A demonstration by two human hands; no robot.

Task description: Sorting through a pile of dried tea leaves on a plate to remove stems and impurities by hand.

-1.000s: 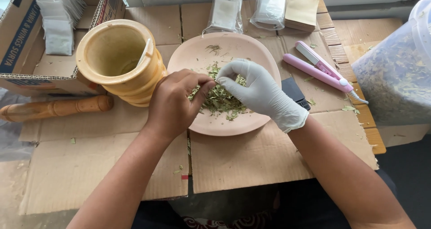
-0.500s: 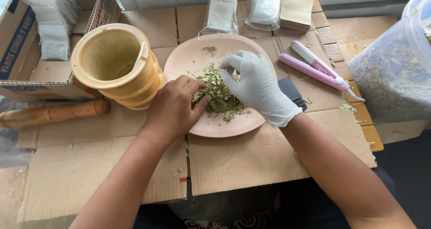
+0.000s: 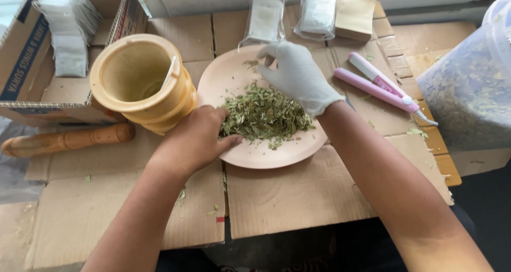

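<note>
Right hand (image 3: 298, 75) moved up plate (image 3: 223, 75); fingers curled.

Flattened brown cardboard sheets (image 3: 298, 197) cover the work surface. To their right a slatted light wooden board (image 3: 420, 53) shows, daylight falling across it. Beyond the cardboard's far edge runs a pale grey window ledge (image 3: 436, 0). Below its near edge lies dark floor (image 3: 489, 197).
</note>
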